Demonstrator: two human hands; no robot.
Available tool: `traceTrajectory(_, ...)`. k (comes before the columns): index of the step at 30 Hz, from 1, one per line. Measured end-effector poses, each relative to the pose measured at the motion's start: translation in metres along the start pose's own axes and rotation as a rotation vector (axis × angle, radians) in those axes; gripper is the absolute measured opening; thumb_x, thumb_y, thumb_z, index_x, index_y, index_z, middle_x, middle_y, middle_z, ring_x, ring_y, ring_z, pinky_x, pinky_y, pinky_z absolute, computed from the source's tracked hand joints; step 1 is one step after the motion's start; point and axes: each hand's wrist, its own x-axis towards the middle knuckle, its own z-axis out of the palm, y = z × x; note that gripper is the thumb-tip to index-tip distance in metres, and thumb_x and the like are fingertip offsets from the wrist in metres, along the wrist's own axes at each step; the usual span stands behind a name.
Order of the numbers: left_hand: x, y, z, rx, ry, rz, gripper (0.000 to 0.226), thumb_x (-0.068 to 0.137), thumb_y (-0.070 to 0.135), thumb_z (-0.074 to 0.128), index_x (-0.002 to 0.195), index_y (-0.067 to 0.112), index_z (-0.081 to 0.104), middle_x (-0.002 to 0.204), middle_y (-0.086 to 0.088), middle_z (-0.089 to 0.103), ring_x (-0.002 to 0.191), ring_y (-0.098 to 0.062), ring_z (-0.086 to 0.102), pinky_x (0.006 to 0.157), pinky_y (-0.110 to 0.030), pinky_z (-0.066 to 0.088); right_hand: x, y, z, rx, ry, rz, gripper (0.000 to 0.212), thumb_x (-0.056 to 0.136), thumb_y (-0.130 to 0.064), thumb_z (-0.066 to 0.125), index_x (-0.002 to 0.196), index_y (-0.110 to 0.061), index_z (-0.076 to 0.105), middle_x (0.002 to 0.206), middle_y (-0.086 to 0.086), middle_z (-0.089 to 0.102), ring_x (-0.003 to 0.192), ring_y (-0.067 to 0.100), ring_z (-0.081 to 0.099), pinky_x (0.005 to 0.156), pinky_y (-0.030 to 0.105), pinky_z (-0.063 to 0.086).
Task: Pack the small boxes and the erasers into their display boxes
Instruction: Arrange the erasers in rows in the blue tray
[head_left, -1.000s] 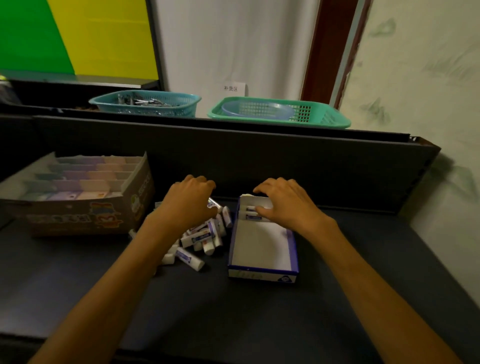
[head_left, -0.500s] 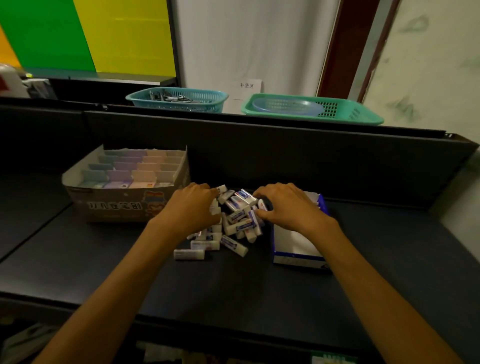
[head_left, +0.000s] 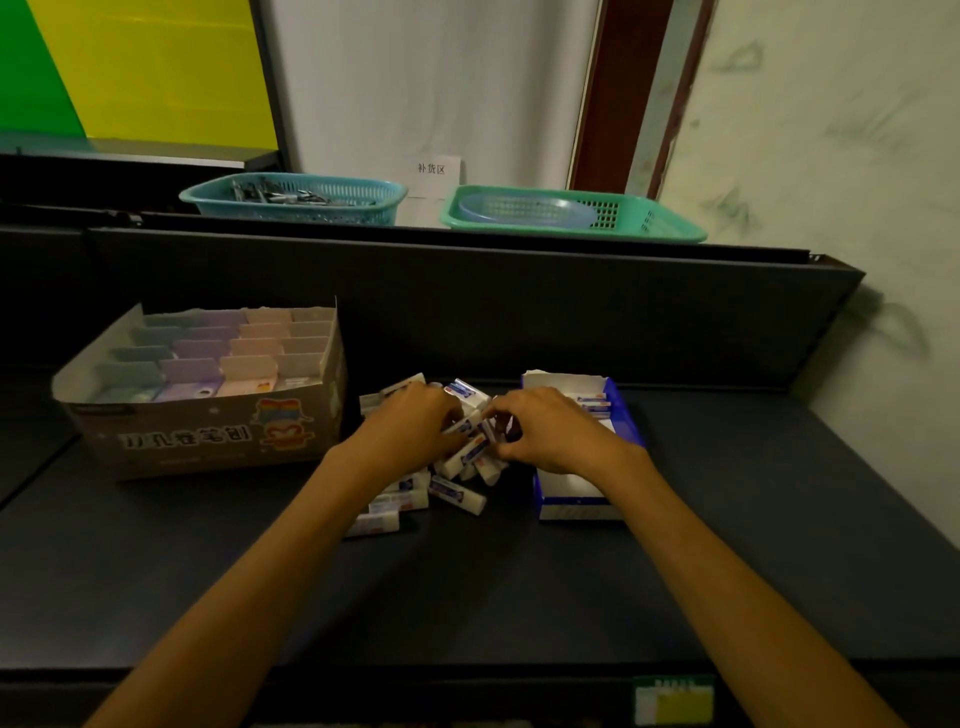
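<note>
A heap of white erasers (head_left: 457, 491) with blue sleeves lies on the dark shelf, between two display boxes. My left hand (head_left: 415, 423) and my right hand (head_left: 543, 428) meet over the top of the heap, fingers curled around erasers (head_left: 470, 452) in the middle. To the right stands the blue and white display box (head_left: 582, 506), with a few erasers (head_left: 595, 405) at its far end; my right wrist crosses above it. On the left the brown cardboard display box (head_left: 208, 436) holds rows of small pastel boxes (head_left: 234, 353).
A dark back panel (head_left: 467, 312) rises behind the shelf. On top of it stand a teal basket (head_left: 291, 200) with metal items and a green basket (head_left: 571, 215) holding a blue dish. The shelf's front edge (head_left: 467, 670) carries a price label (head_left: 672, 701).
My right hand left the blue box and moved left onto the eraser heap, closing in on my left hand. The camera view shifted, so the boxes sit more to the right.
</note>
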Motion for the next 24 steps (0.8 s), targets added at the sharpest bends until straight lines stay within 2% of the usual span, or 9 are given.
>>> traceTrajectory(4,0.005,-0.006,0.002,-0.121,0.015,-0.009,0.025,0.088,0.029,0.062,0.110,0.018,0.063,0.100,-0.001,0.066,0.079,-0.007,0.059,0.071,-0.020,0.049,0.007,0.005,0.005,0.001,-0.009,0.016,0.042,0.083,-0.033,0.067,0.123,-0.029,0.056,0.109,-0.004,0.060,0.097,0.012,0.055,0.086,0.035,0.051)
traceTrajectory(8,0.003,-0.014,-0.004,-0.242,0.063,-0.030,0.036,0.088,0.022,0.063,0.123,0.021,0.055,0.113,0.000,0.062,0.095,-0.009,0.061,0.084,-0.023,0.050,0.013,0.009,0.010,0.014,-0.021,0.048,0.042,0.082,-0.037,0.067,0.122,-0.031,0.055,0.111,-0.004,0.059,0.102,0.017,0.053,0.090,0.041,0.049)
traceTrajectory(11,0.002,-0.018,-0.010,-0.327,0.137,0.004,0.037,0.085,0.015,0.065,0.121,0.022,0.057,0.111,0.003,0.061,0.096,-0.009,0.060,0.085,-0.024,0.050,0.016,0.011,0.011,0.040,-0.033,0.058,0.042,0.082,-0.035,0.068,0.120,-0.031,0.052,0.112,-0.002,0.059,0.105,0.019,0.052,0.091,0.042,0.049)
traceTrajectory(13,0.002,-0.019,-0.012,-0.371,0.178,0.035,0.033,0.084,0.014,0.067,0.115,0.022,0.060,0.105,0.008,0.061,0.093,-0.003,0.057,0.080,-0.017,0.047,0.016,0.013,0.008,0.103,-0.027,0.048,0.043,0.082,-0.032,0.069,0.120,-0.031,0.051,0.113,-0.004,0.059,0.104,0.016,0.053,0.090,0.039,0.050)
traceTrajectory(15,0.002,-0.019,-0.013,-0.391,0.217,0.058,0.029,0.082,0.016,0.069,0.109,0.024,0.061,0.100,0.012,0.059,0.088,0.003,0.055,0.072,-0.011,0.042,0.013,0.014,0.002,0.234,-0.008,0.025,0.041,0.083,-0.025,0.069,0.120,-0.028,0.052,0.109,-0.008,0.059,0.097,0.008,0.056,0.085,0.029,0.051)
traceTrajectory(17,0.003,-0.018,-0.015,-0.415,0.242,0.058,0.028,0.080,0.018,0.071,0.105,0.025,0.061,0.095,0.014,0.059,0.083,0.004,0.055,0.067,-0.011,0.040,0.008,0.014,-0.009,0.351,0.025,0.013,0.039,0.085,-0.019,0.068,0.120,-0.024,0.053,0.103,-0.012,0.057,0.089,0.004,0.057,0.075,0.019,0.049)
traceTrajectory(20,0.006,-0.012,-0.017,-0.463,0.254,0.055,0.028,0.078,0.017,0.072,0.102,0.023,0.060,0.090,0.012,0.059,0.082,0.002,0.057,0.068,-0.013,0.042,0.001,0.022,-0.023,0.419,0.090,0.005,0.035,0.083,-0.022,0.071,0.116,-0.023,0.059,0.103,-0.009,0.060,0.089,0.005,0.059,0.075,0.019,0.050)
traceTrajectory(24,0.015,0.000,-0.015,-0.462,0.214,0.073,0.031,0.083,0.020,0.068,0.112,0.022,0.060,0.096,0.009,0.062,0.087,-0.003,0.058,0.078,-0.020,0.047,-0.011,0.040,-0.033,0.541,0.143,0.026,0.027,0.081,-0.021,0.072,0.106,-0.026,0.064,0.099,-0.010,0.066,0.088,0.000,0.064,0.071,0.014,0.051)
